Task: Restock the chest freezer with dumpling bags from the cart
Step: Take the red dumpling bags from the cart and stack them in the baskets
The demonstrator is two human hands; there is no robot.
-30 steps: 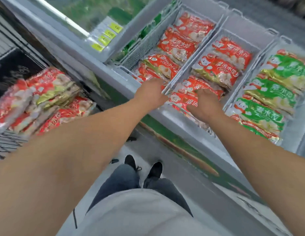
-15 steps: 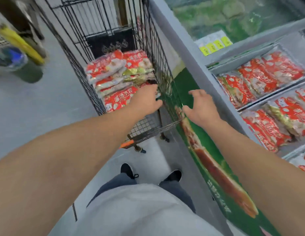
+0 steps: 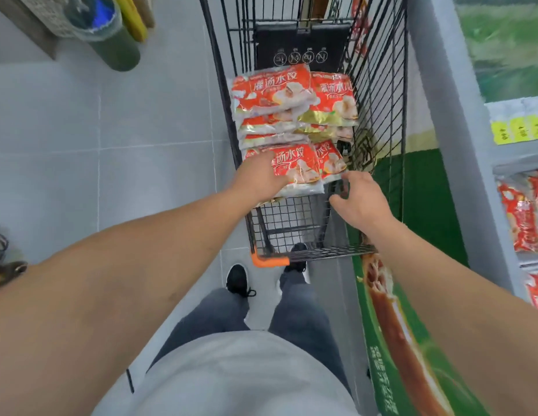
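Two stacks of red dumpling bags (image 3: 294, 115) lie in the wire cart (image 3: 379, 85), toward its far end, beside the chest freezer (image 3: 451, 145). My left hand (image 3: 258, 178) rests on the nearest bag (image 3: 297, 169), though whether its fingers grip is hidden. My right hand (image 3: 359, 199) hovers just beside that bag with loosely curled fingers, holding nothing.

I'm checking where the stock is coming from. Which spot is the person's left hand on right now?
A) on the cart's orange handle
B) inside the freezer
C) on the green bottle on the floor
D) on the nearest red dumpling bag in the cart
D: the left hand lies on the nearest red dumpling bag inside the cart, well short of the freezer.
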